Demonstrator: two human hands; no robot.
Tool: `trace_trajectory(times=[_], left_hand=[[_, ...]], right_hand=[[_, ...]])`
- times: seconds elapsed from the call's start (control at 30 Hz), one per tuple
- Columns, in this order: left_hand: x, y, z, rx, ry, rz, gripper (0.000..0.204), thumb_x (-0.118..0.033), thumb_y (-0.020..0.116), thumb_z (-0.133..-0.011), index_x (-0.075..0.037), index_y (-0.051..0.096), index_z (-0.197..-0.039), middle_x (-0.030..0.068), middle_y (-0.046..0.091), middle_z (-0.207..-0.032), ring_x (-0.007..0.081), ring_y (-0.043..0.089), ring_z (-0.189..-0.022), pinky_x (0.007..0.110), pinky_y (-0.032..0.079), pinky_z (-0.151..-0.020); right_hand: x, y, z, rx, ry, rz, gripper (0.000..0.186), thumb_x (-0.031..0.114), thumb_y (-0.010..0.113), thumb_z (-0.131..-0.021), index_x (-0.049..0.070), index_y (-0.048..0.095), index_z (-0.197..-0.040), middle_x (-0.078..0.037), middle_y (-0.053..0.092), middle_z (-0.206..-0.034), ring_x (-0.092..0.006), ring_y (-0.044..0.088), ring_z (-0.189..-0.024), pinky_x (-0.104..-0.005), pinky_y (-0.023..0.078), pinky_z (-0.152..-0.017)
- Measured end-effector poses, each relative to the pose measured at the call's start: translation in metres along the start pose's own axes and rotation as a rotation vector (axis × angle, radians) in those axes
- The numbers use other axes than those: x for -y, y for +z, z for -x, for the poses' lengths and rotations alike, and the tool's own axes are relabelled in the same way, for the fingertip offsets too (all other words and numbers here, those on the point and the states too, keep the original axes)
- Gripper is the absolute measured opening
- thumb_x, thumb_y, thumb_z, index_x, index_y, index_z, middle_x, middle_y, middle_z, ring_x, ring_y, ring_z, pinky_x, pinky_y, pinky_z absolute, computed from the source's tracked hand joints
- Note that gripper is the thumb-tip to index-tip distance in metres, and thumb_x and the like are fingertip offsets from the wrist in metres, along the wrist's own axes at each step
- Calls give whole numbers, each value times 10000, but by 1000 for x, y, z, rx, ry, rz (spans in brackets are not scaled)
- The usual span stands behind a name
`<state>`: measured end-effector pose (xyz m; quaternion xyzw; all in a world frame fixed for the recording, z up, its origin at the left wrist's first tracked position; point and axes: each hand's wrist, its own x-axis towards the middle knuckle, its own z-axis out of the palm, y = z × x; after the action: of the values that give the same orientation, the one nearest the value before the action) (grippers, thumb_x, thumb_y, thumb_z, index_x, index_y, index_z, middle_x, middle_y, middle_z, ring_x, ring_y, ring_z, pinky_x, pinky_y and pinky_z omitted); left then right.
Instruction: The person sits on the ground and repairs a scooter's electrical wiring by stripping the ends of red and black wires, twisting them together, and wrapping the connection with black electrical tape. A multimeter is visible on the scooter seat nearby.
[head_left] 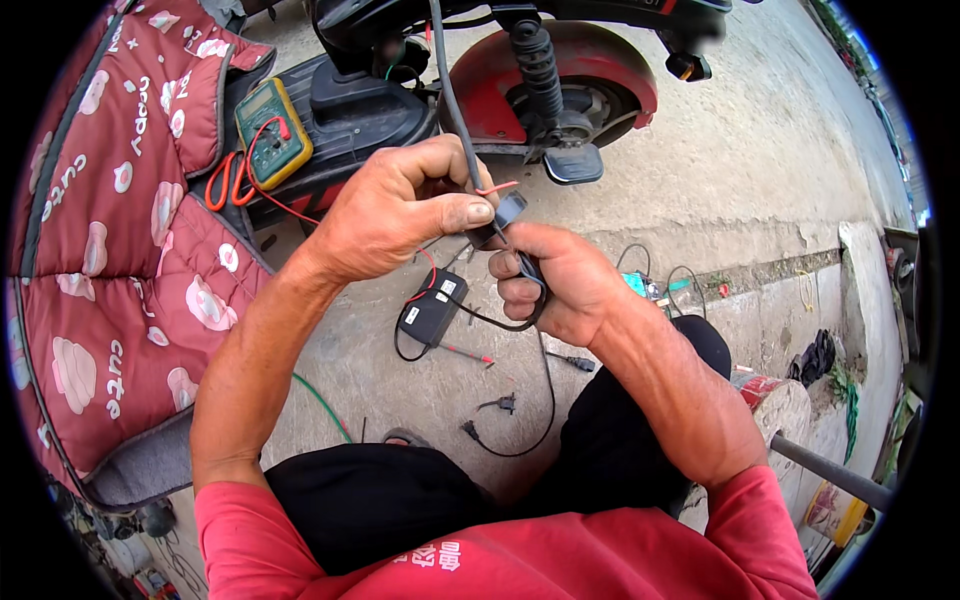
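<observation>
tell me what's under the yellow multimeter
The yellow multimeter lies on the black plastic footboard, visible to its right; the patch directly beneath is covered by its body, so I can't tell what's there.

Pale concrete ground [760, 160] — rough, dark seam [770, 268] at right, soft daylight

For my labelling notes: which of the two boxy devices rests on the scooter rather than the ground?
The yellow-edged multimeter, lying on the dark footboard; the other, a black box, lies on the concrete ground.
</observation>
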<state>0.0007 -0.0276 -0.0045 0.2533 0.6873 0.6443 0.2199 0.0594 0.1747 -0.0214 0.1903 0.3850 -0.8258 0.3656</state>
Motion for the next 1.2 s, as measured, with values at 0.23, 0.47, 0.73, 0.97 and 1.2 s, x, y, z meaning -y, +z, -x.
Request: trace_trajectory(times=[0.23,0.47,0.73,0.97,1.2], left_hand=[[4,4,0,-30,83,-217,257,-235,672,-944,-1,605,-1028,45,564,-1094,91,530,-933,265,466,-806],[0,9,1,-35,126,-174,233,-203,645,-958,-4,594,-1068,73,632,-1100,117,571,-993,277,495,-830],[-1,11,1,-71,49,-114,226,-186,663,-947,-2,612,-1069,43,662,-965,100,606,-873,259,500,-783],[-9,16,1,-139,-27,-259,210,-194,657,-937,1,625,-1007,16,627,-878,79,565,-771,257,486,-705],[-6,17,1,-148,-74,-79,224,-213,664,-940,-3,626,-1007,11,621,-866,73,559,-757,237,474,-688]], right_hand=[[-6,3,7,-283,-399,327,302,179,651,-897,-7,520,-1096,-41,568,-764,-100,495,-563,-220,397,-511],[-7,8,12,-373,-553,420,391,160,706,-861,-27,485,-1124,-55,570,-770,-105,537,-565,-240,415,-460],[-6,0,11,-175,-715,387,285,66,689,-859,-4,492,-1053,-31,584,-795,-67,556,-644,-214,464,-573],[-8,4,11,-188,-888,898,284,-1,685,-820,3,528,-1057,-25,557,-819,-69,508,-660,-242,456,-595],[-6,5,9,-273,-1095,1206,238,-16,697,-811,31,565,-1004,-9,530,-781,-64,481,-651,-257,439,-562]])
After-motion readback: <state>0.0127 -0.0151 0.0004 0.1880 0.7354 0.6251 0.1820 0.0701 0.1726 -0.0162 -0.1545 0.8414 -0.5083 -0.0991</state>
